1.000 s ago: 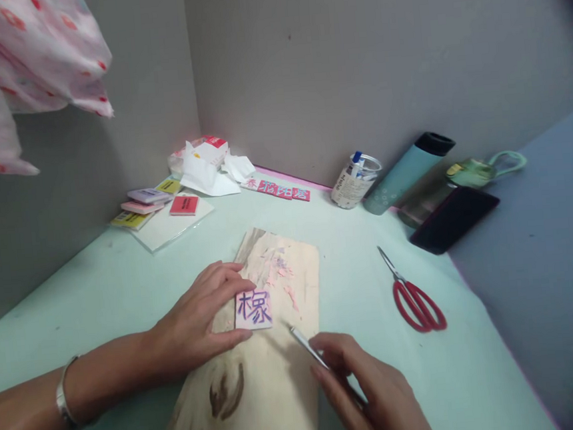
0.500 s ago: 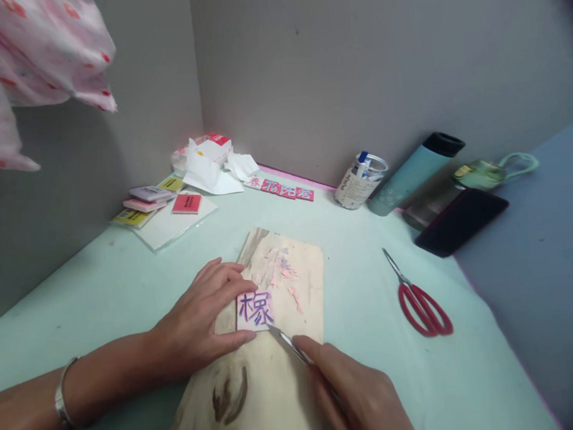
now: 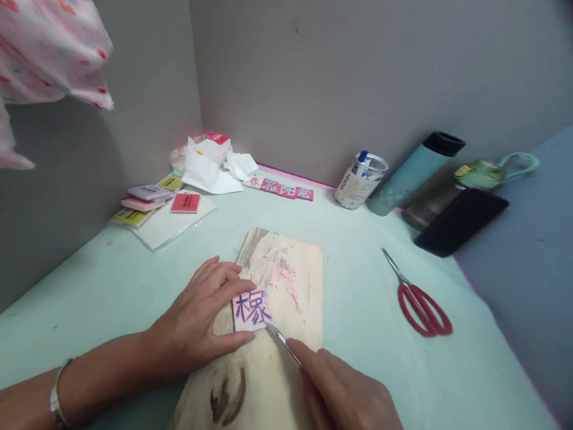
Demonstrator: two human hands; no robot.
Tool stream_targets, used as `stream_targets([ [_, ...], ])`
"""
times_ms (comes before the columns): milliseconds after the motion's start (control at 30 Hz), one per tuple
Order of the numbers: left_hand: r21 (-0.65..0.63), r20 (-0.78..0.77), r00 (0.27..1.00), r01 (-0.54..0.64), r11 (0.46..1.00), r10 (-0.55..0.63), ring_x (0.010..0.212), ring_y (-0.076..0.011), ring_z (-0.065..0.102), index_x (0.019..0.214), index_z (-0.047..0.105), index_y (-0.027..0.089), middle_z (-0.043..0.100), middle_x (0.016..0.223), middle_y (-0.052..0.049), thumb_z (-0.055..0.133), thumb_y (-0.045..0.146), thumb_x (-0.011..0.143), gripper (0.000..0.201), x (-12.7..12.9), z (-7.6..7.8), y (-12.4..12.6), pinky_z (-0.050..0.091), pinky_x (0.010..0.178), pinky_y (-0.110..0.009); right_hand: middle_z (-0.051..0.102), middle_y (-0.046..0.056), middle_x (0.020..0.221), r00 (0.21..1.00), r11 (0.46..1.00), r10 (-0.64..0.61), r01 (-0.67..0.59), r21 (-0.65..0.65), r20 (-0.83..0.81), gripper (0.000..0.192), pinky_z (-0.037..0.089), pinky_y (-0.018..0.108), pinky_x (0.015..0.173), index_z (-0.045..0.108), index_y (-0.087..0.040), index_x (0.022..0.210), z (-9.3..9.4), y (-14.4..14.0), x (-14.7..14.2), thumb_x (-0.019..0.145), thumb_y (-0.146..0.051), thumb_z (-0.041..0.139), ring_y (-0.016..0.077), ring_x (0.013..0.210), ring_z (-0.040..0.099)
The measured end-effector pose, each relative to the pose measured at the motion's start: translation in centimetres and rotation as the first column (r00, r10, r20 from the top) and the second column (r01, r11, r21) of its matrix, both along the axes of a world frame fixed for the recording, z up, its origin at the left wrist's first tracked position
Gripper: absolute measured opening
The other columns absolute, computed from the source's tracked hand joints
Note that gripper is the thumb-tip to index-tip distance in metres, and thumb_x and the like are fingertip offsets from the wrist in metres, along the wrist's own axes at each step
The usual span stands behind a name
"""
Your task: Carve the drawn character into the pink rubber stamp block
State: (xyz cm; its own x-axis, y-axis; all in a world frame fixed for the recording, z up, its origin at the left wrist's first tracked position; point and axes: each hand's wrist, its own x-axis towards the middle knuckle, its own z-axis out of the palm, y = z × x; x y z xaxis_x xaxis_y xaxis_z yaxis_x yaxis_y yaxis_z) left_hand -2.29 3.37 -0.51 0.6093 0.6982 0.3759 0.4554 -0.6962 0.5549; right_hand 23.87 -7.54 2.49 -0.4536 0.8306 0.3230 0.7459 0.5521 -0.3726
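A small square rubber carving block (image 3: pixel 251 310), pale pink with a purple character drawn on it, lies flat on a wooden board (image 3: pixel 281 383). My left hand (image 3: pixel 198 320) steadies it, thumb at the near edge and index finger at the far edge. In my right hand (image 3: pixel 350 397) is a craft knife (image 3: pixel 284 344), held like a pen. Its blade tip touches or nearly touches the block's near right corner. Beyond the block, pink shavings (image 3: pixel 293 296) are scattered over the board.
Red-handled scissors (image 3: pixel 422 303) lie to the right. A phone (image 3: pixel 460 222), a tilted blue bottle (image 3: pixel 411 176) and a can (image 3: pixel 358 183) stand near the wall. Carved blocks (image 3: pixel 287 188) line the back. Packaged blocks (image 3: pixel 185 203) and tissues (image 3: pixel 205 172) sit at back left.
My right hand and the knife have shifted slightly left, with the blade still at the block's near right corner. My left hand keeps its hold, and the whole view has drifted a little.
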Motion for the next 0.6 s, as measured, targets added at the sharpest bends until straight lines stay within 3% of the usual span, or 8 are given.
stream_targets([
  [600,-0.002,-0.009,1.0,0.016,1.0,-0.016,0.125,-0.0314,0.047,0.13,0.053,0.024,0.056,0.116,-0.007,0.07,0.034,0.089,0.045,0.0,0.18,-0.09,0.027,0.118,-0.054,0.07,0.006,0.078,0.999,0.996,0.003,-0.006,0.085,0.037,0.043,0.055,0.024,0.049,0.051,-0.011,0.141,-0.21,-0.05,0.0,0.098,-0.009,0.046,0.0178,0.062,0.069],
])
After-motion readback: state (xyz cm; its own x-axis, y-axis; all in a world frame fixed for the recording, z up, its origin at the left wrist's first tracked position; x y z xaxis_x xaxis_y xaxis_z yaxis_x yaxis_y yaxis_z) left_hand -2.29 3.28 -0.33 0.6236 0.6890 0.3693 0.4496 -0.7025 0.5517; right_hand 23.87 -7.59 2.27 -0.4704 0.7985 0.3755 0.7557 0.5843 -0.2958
